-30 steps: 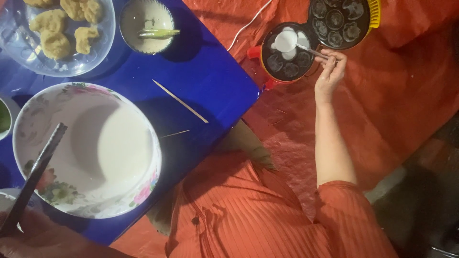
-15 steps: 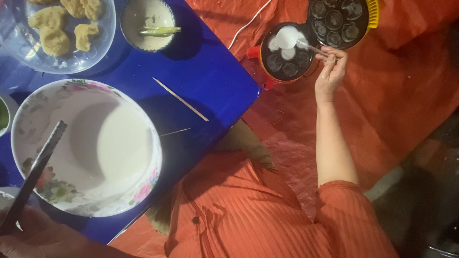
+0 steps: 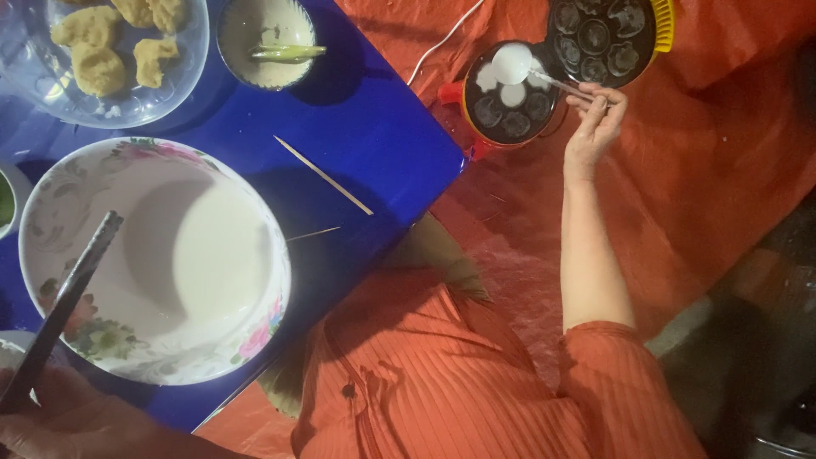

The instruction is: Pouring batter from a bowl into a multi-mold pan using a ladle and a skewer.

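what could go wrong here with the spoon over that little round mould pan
The right hand holds a spoon full of white batter over the mould pan; a tilt could spill it between the cups or onto the orange cloth. The pan's cord trails across the cloth, where it might be snagged.

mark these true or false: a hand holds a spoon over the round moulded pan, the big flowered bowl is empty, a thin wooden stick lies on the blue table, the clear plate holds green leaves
A hand holds a spoon over the round moulded pan: true.
The big flowered bowl is empty: false, it holds white batter.
A thin wooden stick lies on the blue table: true.
The clear plate holds green leaves: false, it holds yellow fried pieces.
The other hand is at the bottom left corner, next to a dark handle that leans across the bowl's rim: true.
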